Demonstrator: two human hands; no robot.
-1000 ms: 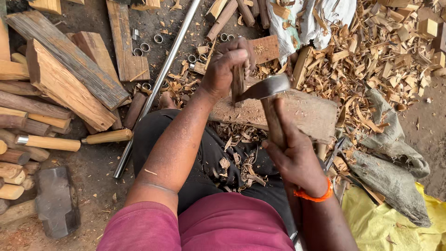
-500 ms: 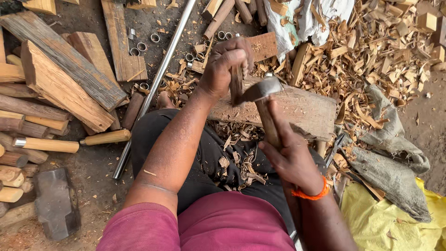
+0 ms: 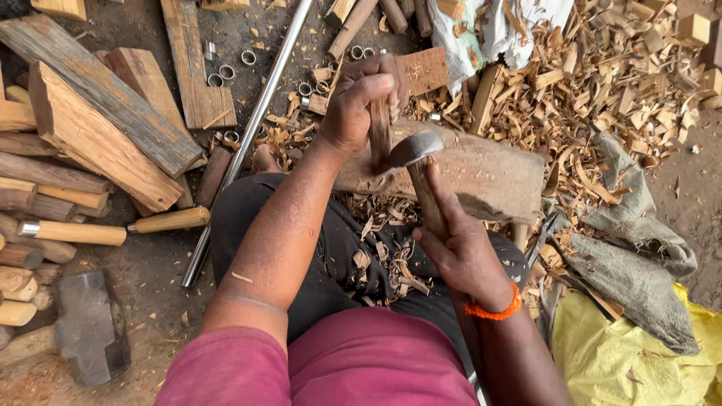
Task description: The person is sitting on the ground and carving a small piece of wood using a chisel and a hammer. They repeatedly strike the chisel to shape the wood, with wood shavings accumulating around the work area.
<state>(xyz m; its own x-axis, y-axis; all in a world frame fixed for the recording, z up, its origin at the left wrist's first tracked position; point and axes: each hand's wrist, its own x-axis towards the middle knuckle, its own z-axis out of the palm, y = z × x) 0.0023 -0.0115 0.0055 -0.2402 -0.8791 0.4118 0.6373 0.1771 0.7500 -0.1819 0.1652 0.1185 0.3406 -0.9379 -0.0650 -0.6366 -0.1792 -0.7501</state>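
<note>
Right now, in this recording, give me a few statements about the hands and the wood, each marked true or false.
1. The left hand grips a short wooden piece standing on the chopping block. True.
2. The right hand holds a saw. False: it holds an adze-like tool by its wooden handle.
3. A long metal pipe lies on the ground. True.
4. The sledgehammer head rests on the block. False: it lies on the ground, lower left.

At frame centre the left hand holds a wooden stick upright on a worn wooden block, while the right hand grips an adze whose head touches the stick, wood shavings piled upper right.
</note>
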